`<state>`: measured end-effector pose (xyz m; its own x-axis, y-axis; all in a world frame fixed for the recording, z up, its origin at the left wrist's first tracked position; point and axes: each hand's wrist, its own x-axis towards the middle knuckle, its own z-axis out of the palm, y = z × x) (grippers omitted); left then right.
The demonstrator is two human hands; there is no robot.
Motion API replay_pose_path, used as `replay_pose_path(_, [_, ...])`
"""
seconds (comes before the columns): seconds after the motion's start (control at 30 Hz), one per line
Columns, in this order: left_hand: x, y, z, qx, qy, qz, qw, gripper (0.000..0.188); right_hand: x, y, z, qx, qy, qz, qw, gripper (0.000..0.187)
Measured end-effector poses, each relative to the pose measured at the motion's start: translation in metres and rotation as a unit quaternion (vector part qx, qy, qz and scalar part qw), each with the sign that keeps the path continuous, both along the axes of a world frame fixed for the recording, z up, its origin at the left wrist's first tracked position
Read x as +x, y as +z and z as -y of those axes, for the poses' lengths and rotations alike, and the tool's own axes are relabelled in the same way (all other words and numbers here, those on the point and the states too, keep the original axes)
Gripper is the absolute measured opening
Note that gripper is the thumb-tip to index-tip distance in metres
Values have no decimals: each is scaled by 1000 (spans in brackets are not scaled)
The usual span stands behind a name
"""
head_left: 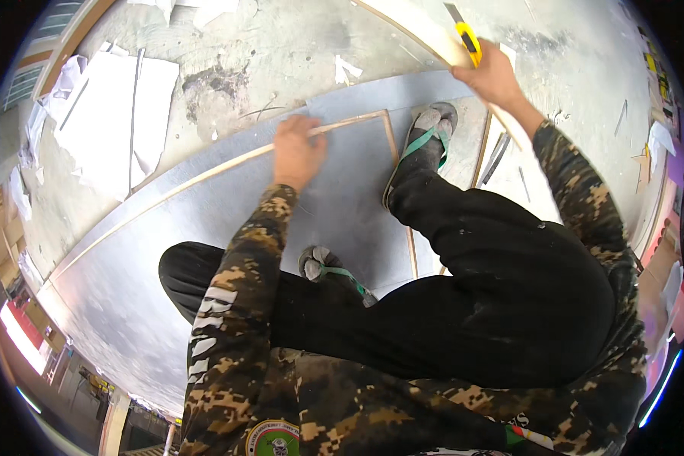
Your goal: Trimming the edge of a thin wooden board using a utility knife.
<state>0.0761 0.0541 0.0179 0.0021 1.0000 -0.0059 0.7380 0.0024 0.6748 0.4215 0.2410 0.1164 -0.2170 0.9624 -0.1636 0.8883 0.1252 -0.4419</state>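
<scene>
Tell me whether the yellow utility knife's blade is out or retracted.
Out: a dark blade extends past the front end of the yellow utility knife, which the right hand holds.

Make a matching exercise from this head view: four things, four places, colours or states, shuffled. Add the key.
Things
1. Cutter
2. Left hand
3. Sandals
4. Paper

Descriptions
A. White, at the upper left of the view
B. At the thin, light strip
C. Yellow, held in the right hand
D. Green-strapped, worn on the feet

Pairs: 1-C, 2-B, 3-D, 4-A
</scene>
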Motion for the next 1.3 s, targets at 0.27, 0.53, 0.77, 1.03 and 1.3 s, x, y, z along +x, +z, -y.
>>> replay_pose_path(0.27, [63,-7,-2,-88,-42,-66,993,42,28,-39,38,-45,-183,35,982,62])
replay_pose_path(0.53, [71,-9,-1,-76,-88,-103,988,51,52,-59,49,-51,-257,9,965,65])
replay_pose_path(0.77, [64,-23,-9,-31,-41,-11,999,26,57,-68,57,-38,-269,13,962,62])
replay_pose_path(1.03, [97,-24,-37,39,-60,-45,996,12,67,-66,77,-58,-244,52,967,64])
replay_pose_path(1.3, [144,-36,-48,43,36,-59,997,16,72,-68,97,-56,-256,48,964,64])
